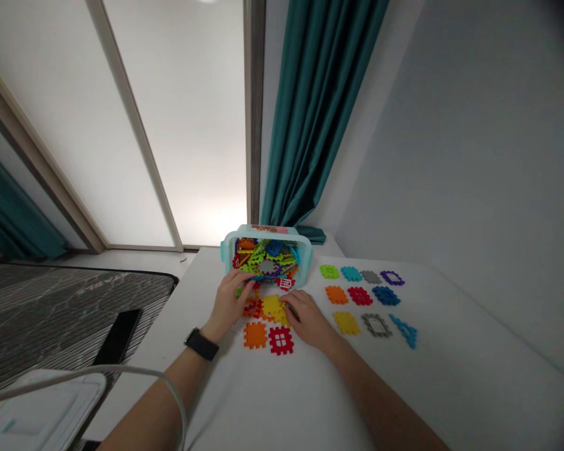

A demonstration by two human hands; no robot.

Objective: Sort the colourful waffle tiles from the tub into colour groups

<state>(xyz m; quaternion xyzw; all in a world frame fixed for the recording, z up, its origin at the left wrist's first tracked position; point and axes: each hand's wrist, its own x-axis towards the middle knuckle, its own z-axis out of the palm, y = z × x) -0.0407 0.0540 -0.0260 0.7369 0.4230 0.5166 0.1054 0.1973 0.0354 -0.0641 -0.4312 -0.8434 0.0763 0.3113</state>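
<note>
My left hand (227, 302) rests just in front of a pale blue plastic box (226, 250), its fingers over a small cluster of orange pieces (251, 307). My right hand (308, 319) has its fingertips at the edge of a yellow waffle-shaped plastic tile (273, 308). The box is packed with multicoloured tiles. An orange tile (255, 335) and a red windowed tile (281, 340) lie just below my hands. Several more tiles (360, 295) sit in rough rows to the right. My fingers hide parts of the nearby pieces.
Everything stands on a white table (451, 376). A striped grey mattress (51, 313) with a black phone (117, 336) lies left of it. A white cable (122, 371) crosses above my left forearm. A teal curtain (319, 106) hangs behind the box.
</note>
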